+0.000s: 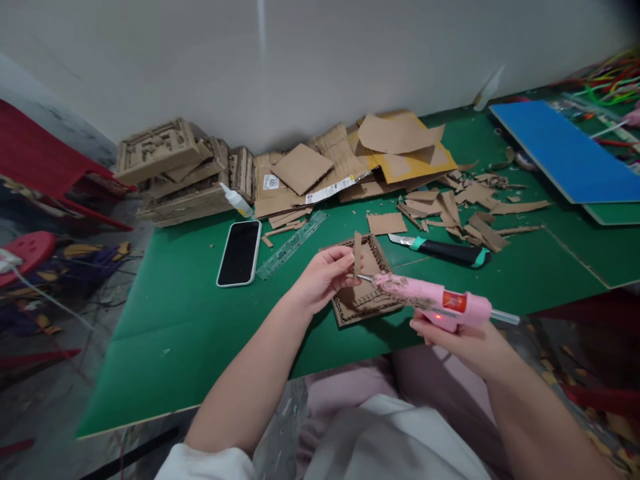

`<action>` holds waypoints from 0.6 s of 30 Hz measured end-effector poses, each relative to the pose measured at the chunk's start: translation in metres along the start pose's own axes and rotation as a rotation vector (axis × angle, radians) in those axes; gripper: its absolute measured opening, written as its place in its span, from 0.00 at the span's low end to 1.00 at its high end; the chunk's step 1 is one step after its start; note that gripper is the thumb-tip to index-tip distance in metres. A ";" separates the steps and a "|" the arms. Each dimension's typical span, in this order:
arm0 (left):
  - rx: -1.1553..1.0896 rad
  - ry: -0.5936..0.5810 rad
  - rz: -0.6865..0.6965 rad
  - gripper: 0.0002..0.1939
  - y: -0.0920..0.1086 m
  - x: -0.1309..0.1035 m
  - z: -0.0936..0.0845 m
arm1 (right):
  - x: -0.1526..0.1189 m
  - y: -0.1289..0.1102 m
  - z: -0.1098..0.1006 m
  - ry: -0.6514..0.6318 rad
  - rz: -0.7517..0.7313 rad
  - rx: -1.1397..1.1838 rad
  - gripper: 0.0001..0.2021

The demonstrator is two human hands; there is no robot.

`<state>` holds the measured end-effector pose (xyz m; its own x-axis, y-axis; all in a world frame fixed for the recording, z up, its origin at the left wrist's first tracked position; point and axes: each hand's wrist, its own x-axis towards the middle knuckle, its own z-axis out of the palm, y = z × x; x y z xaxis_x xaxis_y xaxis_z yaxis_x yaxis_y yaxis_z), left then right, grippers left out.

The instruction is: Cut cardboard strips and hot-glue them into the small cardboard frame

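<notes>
My left hand (327,277) pinches a narrow cardboard strip (357,252) and holds it upright. Closed around the handle of a pink hot glue gun (430,297) is my right hand (455,340). The gun's metal nozzle points left and meets the strip near its lower end; whether it touches, I cannot tell. A clear glue stick (505,317) juts from the gun's back, and a small red light glows on its side. Under both lies a square cardboard tray (343,313) with raised corrugated edges and thin strips inside; my left hand hides part of it.
Behind the tray are a utility knife (445,250), a small cardboard piece (387,223) and torn scraps (445,207). A phone (240,253), clear ruler (293,245) and glue bottle (236,200) lie left. Stacked cardboard frames (170,190) and a blue board (570,150) flank the green table (165,340).
</notes>
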<state>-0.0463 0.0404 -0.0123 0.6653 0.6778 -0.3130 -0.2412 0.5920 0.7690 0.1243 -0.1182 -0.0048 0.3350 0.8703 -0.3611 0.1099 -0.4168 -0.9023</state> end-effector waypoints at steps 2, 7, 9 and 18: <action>-0.004 0.000 -0.013 0.17 -0.001 0.000 0.000 | 0.000 -0.001 0.001 0.023 -0.009 0.019 0.14; 0.017 -0.007 -0.043 0.17 -0.003 0.000 -0.001 | -0.003 -0.009 0.004 0.067 -0.009 0.055 0.10; 0.026 -0.009 -0.050 0.17 -0.003 0.000 -0.002 | -0.003 -0.011 0.004 0.073 0.006 0.065 0.10; 0.005 -0.024 -0.052 0.17 -0.001 0.000 0.000 | -0.004 -0.013 -0.003 0.022 -0.023 0.193 0.12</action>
<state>-0.0465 0.0401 -0.0131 0.6933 0.6359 -0.3391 -0.2027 0.6236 0.7550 0.1244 -0.1165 0.0089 0.3549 0.8721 -0.3368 -0.0630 -0.3371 -0.9394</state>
